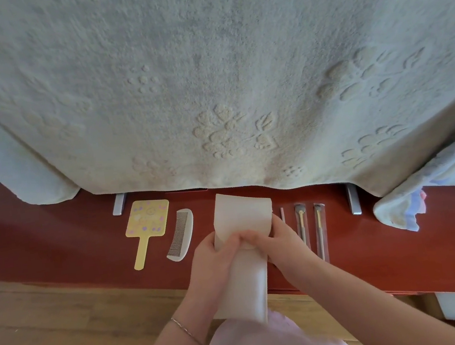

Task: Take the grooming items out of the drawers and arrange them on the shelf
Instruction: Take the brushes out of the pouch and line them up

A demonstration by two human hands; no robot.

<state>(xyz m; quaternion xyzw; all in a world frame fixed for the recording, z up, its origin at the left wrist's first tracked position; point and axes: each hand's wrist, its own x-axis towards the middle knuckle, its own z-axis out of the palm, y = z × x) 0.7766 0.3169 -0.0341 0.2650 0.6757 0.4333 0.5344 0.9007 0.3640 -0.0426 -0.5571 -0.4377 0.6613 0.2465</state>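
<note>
Here, both hands are gripping a pale pink pouch [242, 245] above the red-brown shelf [402, 251], the left hand [216, 256] and right hand [279, 244] closing around its middle below the raised flap. Nearby are lying a yellow hand mirror [146, 222], its print too blurred to read, a white comb [181, 234] and two wrapped brushes [312, 230].

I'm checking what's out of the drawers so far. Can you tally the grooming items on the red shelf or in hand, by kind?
Hand mirror: 1
Comb: 1
Pouch, held in both hands: 1
Wrapped brushes: 2
Thin pink stick, mostly hidden: 1
Total: 6
</note>
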